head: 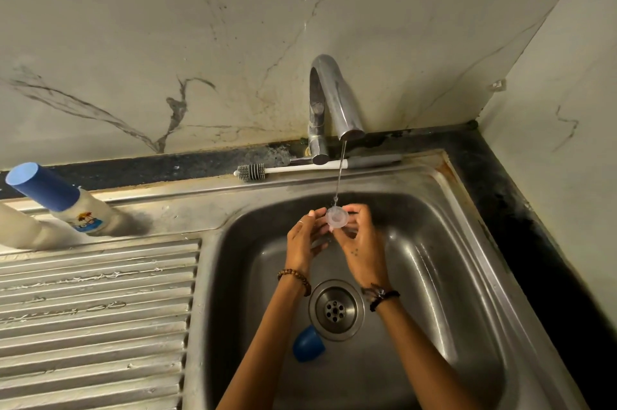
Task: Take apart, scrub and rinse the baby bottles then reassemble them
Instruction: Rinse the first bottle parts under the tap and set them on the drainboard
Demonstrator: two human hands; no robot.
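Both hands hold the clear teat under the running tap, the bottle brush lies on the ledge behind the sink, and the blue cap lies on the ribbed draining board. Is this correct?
Not entirely. The head view shows the blue cap lying inside the sink basin, beside the drain, not on the draining board. The rest holds: left hand and right hand hold the clear teat under the tap, and the bottle brush lies on the ledge behind.

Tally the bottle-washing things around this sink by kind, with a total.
Assembled bottles with blue cap: 1
Loose blue caps in the sink basin: 1
Clear teats, held in both hands under the running tap: 1
Bottle brushes: 1
Total: 4
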